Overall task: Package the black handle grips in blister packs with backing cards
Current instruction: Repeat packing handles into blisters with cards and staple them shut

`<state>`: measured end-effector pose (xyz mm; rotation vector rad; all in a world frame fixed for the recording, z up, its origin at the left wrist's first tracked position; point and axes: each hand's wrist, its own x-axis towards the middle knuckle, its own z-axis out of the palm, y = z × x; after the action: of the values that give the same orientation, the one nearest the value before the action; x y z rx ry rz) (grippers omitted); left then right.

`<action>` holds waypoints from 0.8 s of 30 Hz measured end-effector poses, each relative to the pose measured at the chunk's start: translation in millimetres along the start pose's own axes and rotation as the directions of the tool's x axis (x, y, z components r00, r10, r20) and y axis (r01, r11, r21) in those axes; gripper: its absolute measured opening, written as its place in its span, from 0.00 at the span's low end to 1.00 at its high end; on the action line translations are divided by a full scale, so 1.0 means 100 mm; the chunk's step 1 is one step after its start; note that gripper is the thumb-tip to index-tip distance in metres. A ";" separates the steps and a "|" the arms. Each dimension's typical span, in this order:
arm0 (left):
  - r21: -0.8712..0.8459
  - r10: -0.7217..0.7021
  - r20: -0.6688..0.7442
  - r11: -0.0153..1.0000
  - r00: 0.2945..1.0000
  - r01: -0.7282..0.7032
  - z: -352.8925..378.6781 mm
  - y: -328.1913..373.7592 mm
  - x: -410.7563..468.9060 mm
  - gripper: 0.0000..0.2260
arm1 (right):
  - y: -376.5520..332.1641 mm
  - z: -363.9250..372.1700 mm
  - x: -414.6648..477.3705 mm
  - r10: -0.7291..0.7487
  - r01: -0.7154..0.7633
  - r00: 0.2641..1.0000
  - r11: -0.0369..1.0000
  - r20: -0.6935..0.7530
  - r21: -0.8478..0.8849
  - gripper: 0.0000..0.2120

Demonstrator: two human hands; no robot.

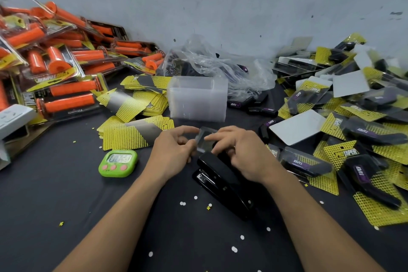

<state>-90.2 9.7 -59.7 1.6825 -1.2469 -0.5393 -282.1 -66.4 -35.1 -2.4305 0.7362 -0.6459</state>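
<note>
while right hand (pixel 242 153) pinches a blister (pixel 205 139), packs (pixel 309 164) read "taper".

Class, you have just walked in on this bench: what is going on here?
A person's left grip and right grip pinch one clear blister shell near the far end of a black stapler. A stack of empty blisters stands behind, yellow backing cards lie left, and finished black packs are piled right.
</note>
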 end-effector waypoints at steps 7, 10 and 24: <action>0.004 -0.001 0.002 1.000 1.000 0.001 -0.01 0.02 0.00 0.13 | 0.00 -0.02 -0.04 0.373 -0.311 0.877 0.921 -0.303 0.235 0.19; 0.013 0.003 0.002 1.000 1.000 -0.003 -0.01 0.03 -0.01 0.13 | -0.05 -0.04 -0.08 0.348 -0.329 0.899 0.938 -0.267 0.114 0.08; 0.039 0.001 0.015 0.999 1.000 -0.002 0.01 0.04 -0.02 0.11 | -0.19 -0.05 -0.12 0.201 -0.181 0.896 0.980 -0.395 0.087 0.21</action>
<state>-93.8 11.0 -56.6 1.7123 -1.2766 -0.5307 -287.0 -47.3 -23.9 -2.1642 1.0933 -1.0869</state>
